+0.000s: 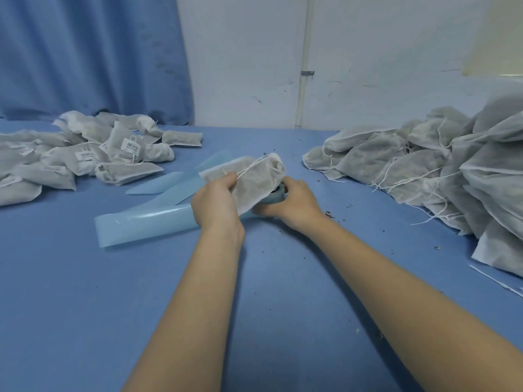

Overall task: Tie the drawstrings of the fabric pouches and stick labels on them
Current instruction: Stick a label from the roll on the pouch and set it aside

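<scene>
Small packing workroom | blue-covered table (85, 292) | heaps of filled pouches (441, 165), labelled pile (85, 154) | blue curtain (93, 52), scuffed white wall (249, 60)

Labelled pouches (85, 157) left, unlabelled pile (441, 171) right, backing strip (147, 224) btwn

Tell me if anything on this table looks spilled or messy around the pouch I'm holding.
Yes. Small dark crumbs lie scattered on the blue table, mostly right of your right hand and toward the unlabelled pile; they look like filling leaked from pouches. Empty backing strips also sprawl loosely left of your left hand.
</scene>
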The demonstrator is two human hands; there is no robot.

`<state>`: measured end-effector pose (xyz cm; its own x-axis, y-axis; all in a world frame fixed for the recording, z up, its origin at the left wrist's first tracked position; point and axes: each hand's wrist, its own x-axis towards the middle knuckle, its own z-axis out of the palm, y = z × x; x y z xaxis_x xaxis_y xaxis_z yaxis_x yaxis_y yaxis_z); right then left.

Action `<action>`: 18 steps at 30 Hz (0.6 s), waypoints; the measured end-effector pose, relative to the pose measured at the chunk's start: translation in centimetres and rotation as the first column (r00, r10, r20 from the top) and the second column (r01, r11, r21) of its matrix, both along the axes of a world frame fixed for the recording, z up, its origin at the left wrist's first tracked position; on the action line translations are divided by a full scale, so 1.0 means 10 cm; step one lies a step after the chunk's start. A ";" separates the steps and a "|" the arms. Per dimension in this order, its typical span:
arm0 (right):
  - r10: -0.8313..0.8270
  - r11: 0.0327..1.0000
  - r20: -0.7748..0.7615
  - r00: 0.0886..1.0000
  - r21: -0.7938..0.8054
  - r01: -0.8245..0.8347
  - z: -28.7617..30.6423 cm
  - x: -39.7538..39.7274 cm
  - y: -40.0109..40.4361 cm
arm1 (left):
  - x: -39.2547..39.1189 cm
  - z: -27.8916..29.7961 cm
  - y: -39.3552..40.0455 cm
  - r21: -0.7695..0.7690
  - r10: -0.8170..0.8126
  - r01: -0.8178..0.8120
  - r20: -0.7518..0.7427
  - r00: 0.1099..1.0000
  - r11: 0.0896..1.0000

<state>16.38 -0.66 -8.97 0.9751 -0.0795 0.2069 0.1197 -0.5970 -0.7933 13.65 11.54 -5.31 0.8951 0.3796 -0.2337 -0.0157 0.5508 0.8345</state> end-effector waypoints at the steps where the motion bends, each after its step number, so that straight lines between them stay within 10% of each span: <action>1: -0.040 0.999 -0.008 0.999 -0.038 0.039 0.00 0.00 0.03 | 0.00 -0.01 0.00 0.008 0.002 -0.002 -0.004 1.000 1.000; 11: -0.185 0.932 0.042 0.982 -0.308 0.189 -0.02 -0.04 0.20 | 0.07 -0.14 -0.14 0.182 0.002 -0.022 0.112 0.994 0.983; 18: 0.087 0.994 -0.096 0.992 0.071 -0.080 0.00 -0.24 -0.20 | 0.15 -0.12 -0.14 0.063 -0.013 0.006 0.118 0.993 0.998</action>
